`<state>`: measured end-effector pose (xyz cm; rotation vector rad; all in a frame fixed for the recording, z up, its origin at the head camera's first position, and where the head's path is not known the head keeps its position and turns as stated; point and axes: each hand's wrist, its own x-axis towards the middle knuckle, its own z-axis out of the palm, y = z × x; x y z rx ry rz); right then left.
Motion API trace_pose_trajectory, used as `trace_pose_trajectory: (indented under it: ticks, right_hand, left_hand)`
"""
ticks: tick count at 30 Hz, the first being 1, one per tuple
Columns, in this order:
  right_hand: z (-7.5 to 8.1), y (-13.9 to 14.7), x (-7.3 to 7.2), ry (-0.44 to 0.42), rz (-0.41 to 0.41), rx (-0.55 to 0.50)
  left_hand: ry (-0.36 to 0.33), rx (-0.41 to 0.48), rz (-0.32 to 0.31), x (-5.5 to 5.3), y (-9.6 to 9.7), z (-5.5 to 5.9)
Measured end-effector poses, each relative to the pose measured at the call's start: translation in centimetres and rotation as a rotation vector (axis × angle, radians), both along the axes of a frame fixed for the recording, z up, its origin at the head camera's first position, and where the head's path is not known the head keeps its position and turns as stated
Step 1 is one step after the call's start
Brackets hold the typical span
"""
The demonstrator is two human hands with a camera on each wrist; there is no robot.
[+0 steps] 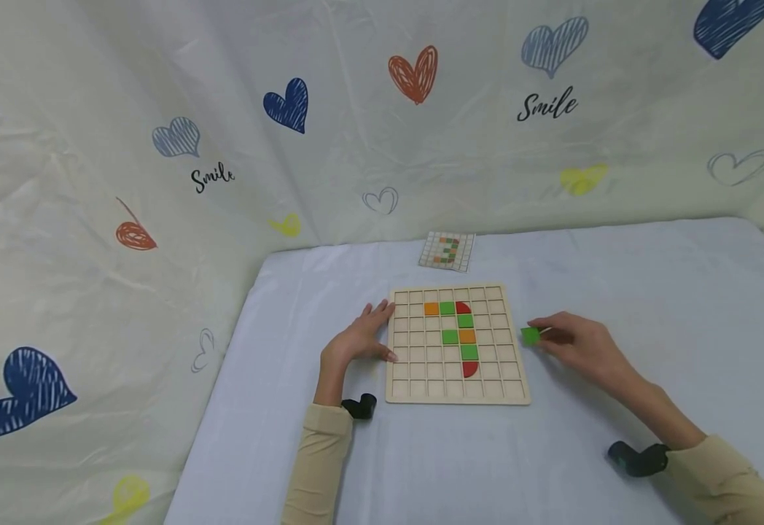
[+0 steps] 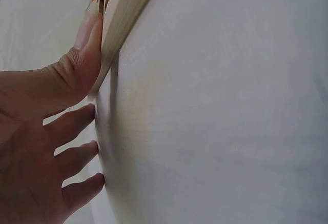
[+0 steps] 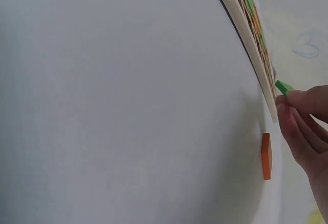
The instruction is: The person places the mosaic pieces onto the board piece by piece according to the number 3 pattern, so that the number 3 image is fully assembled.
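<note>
A wooden grid board (image 1: 421, 392) lies on the table with green, orange and red tiles set in some of its squares. The left hand (image 1: 360, 335) rests at the board's left edge, its fingers spread and the thumb touching the rim. Just off the board's right side, the right hand (image 1: 579, 344) pinches a green square tile (image 1: 530, 335) between thumb and fingers. In the right wrist view that green tile (image 3: 283, 87) is held above the table. An orange tile (image 3: 266, 156) lies on the cloth beneath the right hand; I cannot make it out in the head view.
Behind the board lies a printed pattern card (image 1: 447, 251) showing a grid with coloured squares. A white cloth (image 1: 447, 467) covers the table. A curtain with hearts (image 1: 329, 175) hangs at the back and left. Black devices (image 1: 638, 459) are worn on both wrists.
</note>
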<state>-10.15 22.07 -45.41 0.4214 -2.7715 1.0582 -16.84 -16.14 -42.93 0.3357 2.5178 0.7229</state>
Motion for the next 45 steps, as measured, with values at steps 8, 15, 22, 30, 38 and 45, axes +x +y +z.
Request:
trace_pose_trajectory:
  ticks: [8,15,22,30,38,45]
  right_hand:
    - [0.2,-1.0,-0.1,-0.055,0.042,0.01]
    - [0.5,-2.2,-0.1,-0.111,0.075,-0.027]
    - [-0.1,-3.8,-0.1,-0.105,0.143,-0.045]
    - [-0.3,-5.3,0.0,-0.085,0.196,-0.08]
    - [-0.4,-6.7,0.1,-0.089,0.239,-0.105]
    - [-0.5,-7.7,-0.1,-0.106,0.291,-0.147]
  left_hand:
    - [-0.005,-0.002,0.0,-0.1,0.0,-0.1]
    - [-0.004,-0.002,0.002,-0.1,0.0,0.0]
    - [-0.003,0.002,-0.001,-0.2,-0.1,-0.2]
    - [0.002,-0.006,-0.004,-0.2,-0.1,-0.3]
    - [-0.003,-0.01,-0.002,-0.3,-0.1,-0.5]
    - [0.0,-0.008,0.003,-0.2,-0.1,-0.3]
